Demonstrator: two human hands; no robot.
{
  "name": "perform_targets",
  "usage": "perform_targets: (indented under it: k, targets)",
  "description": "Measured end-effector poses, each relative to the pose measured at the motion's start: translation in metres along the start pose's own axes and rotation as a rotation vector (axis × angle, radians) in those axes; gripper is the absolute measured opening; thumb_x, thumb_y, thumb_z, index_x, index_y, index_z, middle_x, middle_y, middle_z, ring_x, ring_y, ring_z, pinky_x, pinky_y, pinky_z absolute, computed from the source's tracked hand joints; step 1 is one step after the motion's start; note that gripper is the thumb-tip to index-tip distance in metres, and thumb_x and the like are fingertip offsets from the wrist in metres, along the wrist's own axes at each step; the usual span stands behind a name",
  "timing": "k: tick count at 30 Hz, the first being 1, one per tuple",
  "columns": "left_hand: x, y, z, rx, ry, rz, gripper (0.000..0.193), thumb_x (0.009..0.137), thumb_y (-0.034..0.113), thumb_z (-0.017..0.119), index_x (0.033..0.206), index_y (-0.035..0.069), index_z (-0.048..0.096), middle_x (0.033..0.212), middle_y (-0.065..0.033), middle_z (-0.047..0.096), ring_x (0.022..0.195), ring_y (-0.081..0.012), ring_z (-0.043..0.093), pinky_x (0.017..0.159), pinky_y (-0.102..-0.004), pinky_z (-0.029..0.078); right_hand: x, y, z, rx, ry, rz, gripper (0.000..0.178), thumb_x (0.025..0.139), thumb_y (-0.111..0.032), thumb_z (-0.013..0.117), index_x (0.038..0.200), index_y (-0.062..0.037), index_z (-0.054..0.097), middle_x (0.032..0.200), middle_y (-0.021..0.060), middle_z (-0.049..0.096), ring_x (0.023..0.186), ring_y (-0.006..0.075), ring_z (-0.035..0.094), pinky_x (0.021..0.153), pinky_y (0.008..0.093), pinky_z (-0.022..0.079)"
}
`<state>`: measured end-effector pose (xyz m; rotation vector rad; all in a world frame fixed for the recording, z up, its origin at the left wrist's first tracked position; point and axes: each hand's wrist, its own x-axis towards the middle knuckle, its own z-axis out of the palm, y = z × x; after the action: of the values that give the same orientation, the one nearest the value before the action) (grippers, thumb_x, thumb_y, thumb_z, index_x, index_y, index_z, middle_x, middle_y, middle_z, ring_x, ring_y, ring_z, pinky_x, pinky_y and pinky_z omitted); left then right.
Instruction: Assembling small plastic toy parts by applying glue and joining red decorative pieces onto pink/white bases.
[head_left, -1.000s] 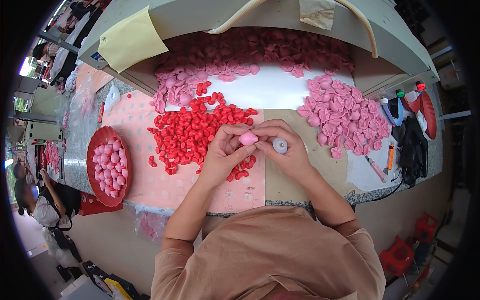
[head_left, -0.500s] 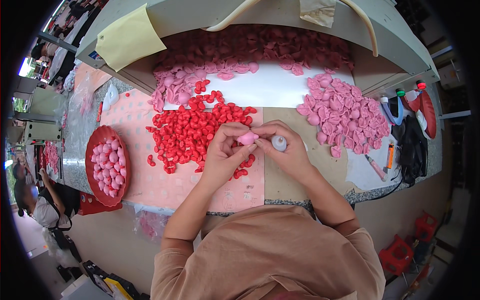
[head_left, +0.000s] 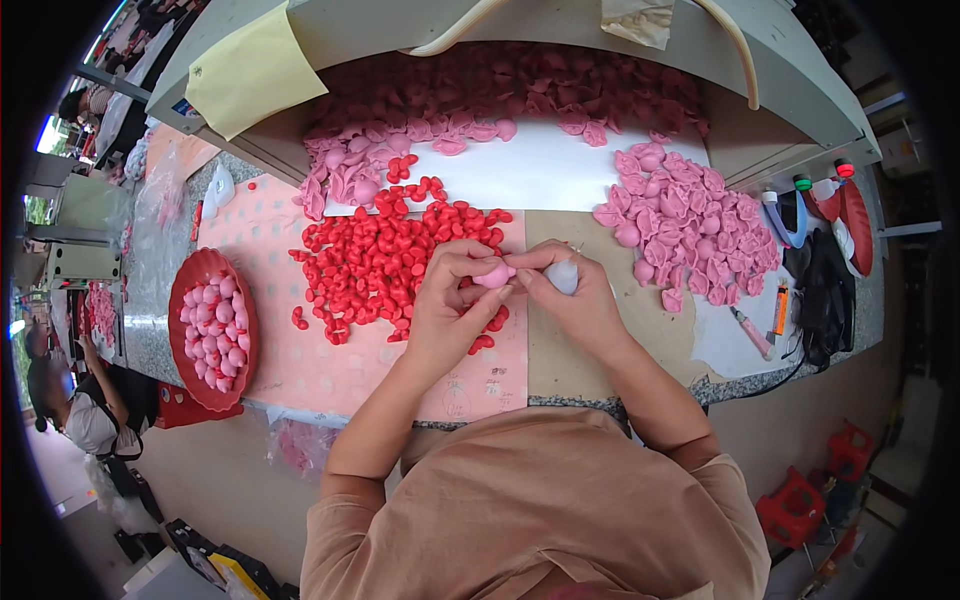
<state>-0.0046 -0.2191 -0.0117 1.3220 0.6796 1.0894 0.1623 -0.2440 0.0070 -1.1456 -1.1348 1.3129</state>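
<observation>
The left hand pinches a rounded pink plastic piece above the middle of the desk, just over the near right edge of a heap of red bean-shaped pieces. The right hand grips a small translucent squeeze bottle, its thumb and forefinger meeting the pink piece's right end. Farther right lie pink petal-shaped shells; at left, a scalloped red bowl holds pink balls.
</observation>
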Motion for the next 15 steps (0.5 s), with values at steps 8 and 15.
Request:
perform_targets:
  k: [8, 15]
  targets:
    - [-0.008, 0.004, -0.003, 0.033, 0.002, -0.021, 0.026, 0.082, -0.004, 0.059, 0.103, 0.003, 0.045, 0.115, -0.0115, 0.045, 0.097, -0.0157, 0.054, 0.071, -0.0254, 0.052, -0.004, 0.003, 0.006, -0.197, 0.05, -0.023, 0.011, 0.086, -0.005, 0.059, 0.095, 0.0011, 0.062, 0.089, 0.0037, 0.061, 0.083, 0.0097, 0.057, 0.075, 0.024, 0.047]
    - [-0.026, 0.038, -0.042, -0.131, 0.32, -0.141, 0.018, 0.091, 0.006, 0.047, 0.107, 0.01, 0.043, 0.089, -0.0016, 0.045, 0.068, -0.0078, 0.042, 0.057, -0.0212, 0.038, -0.012, 0.001, 0.005, 0.009, 0.12, 0.057, 0.012, 0.09, -0.008, 0.054, 0.097, 0.002, 0.058, 0.085, 0.0062, 0.059, 0.076, 0.0122, 0.057, 0.074, 0.0268, 0.049]
